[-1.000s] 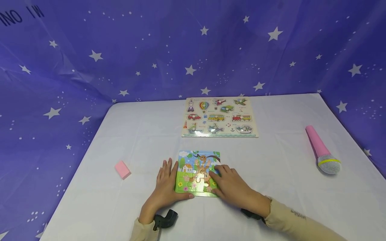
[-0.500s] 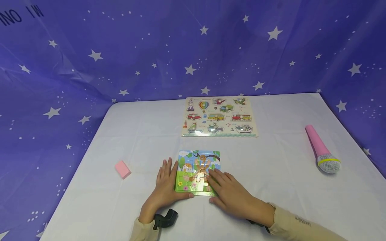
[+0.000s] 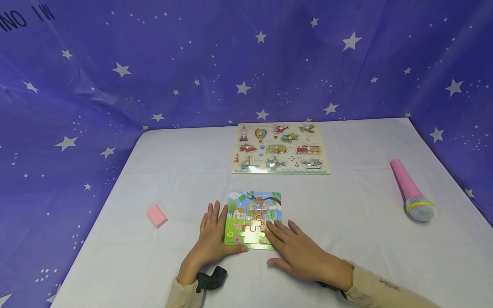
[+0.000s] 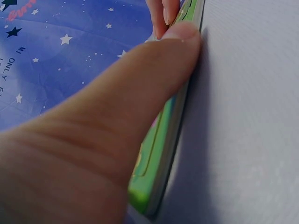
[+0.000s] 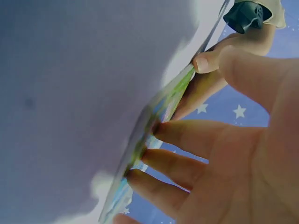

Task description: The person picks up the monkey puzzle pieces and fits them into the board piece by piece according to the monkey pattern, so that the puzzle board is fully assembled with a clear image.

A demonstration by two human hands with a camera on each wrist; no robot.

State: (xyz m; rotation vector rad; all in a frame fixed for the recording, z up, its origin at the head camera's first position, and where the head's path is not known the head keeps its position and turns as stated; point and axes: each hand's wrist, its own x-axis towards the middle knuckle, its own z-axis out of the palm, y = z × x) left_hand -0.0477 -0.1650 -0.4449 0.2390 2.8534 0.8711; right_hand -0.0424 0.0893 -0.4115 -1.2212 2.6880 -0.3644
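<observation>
A small square jigsaw puzzle (image 3: 252, 218) with a house, a tree branch and a brown animal lies flat on the table, its pieces fitted together. My left hand (image 3: 211, 237) lies along its left side, fingers straight and the thumb stretched along the front edge. In the left wrist view that thumb (image 4: 154, 70) overlaps the puzzle's green border (image 4: 150, 172). From the right, my right hand (image 3: 302, 252) touches the picture's lower right part with extended fingertips, covering that corner. The right wrist view shows its fingers (image 5: 182, 137) spread against the puzzle's face, thumb apart.
Behind the puzzle lies a vehicle peg board (image 3: 289, 143). A pink block (image 3: 156, 216) is off to the left, and a pink toy microphone (image 3: 412, 192) to the right. A starry purple cloth (image 3: 215, 64) rises behind the white table (image 3: 185, 171).
My right hand has slid slightly down and right over the puzzle, its fingers straightening and its thumb coming off the front edge. My left hand has stayed in place.
</observation>
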